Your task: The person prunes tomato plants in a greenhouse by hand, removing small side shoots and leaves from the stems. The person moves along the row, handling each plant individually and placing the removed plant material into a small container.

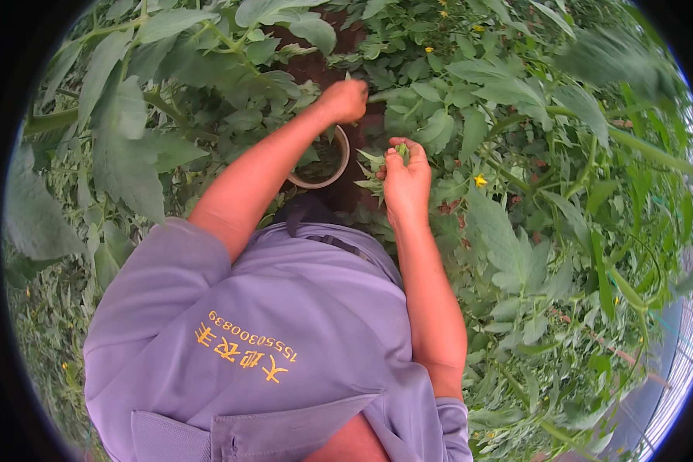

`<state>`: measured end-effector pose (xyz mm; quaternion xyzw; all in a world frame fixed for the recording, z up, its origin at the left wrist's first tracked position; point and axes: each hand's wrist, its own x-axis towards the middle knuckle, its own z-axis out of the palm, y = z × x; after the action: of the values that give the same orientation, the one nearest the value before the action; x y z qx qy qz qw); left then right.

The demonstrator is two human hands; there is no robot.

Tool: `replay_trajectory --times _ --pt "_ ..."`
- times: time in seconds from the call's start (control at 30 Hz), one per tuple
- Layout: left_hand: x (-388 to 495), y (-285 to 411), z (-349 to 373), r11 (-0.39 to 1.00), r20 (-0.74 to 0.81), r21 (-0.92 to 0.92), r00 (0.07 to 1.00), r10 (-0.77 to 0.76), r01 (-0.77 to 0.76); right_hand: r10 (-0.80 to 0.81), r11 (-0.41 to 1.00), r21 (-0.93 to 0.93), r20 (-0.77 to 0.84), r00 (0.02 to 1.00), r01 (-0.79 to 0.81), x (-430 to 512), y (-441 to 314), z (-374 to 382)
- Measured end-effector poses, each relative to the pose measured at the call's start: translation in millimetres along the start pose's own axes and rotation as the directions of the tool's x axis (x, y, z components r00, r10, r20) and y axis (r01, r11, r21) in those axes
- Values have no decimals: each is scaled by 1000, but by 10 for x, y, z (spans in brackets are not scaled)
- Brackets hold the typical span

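My left hand (pixel 345 102) is a closed fist above and beyond the bucket. A pale leaf tip (pixel 347 75) juts from the fist; most of what it holds is hidden by the fingers. Lower and to the right, my right hand (pixel 407 176) pinches a small bunch of green leafy shoots (pixel 372 176) between thumb and fingers, with leaves sticking out to the left. Between my arms stands a round bucket (pixel 345 151) with a pale rim, and green leaves (pixel 322 159) show inside it. My left forearm partly covers the bucket's left side.
Tomato plants crowd both sides, with thick stems (pixel 649 149) at right and a large leaf (pixel 128 153) close at left. A yellow flower (pixel 480 181) is near my right hand. Reddish-brown ground (pixel 355 196) runs between the rows. Pale sheeting (pixel 678 358) lies at far right.
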<state>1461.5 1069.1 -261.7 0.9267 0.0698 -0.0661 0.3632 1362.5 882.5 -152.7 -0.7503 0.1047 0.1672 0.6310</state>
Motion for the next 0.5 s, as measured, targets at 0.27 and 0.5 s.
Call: replay_trajectory --times 0.27,0.5 --pt "-291 -777 649 950 231 163 925 -301 268 -66 931 -348 121 990 105 461 629 368" --pt "-547 -1178 1187 877 193 255 868 -458 407 266 959 -148 174 948 -241 685 1362 214"
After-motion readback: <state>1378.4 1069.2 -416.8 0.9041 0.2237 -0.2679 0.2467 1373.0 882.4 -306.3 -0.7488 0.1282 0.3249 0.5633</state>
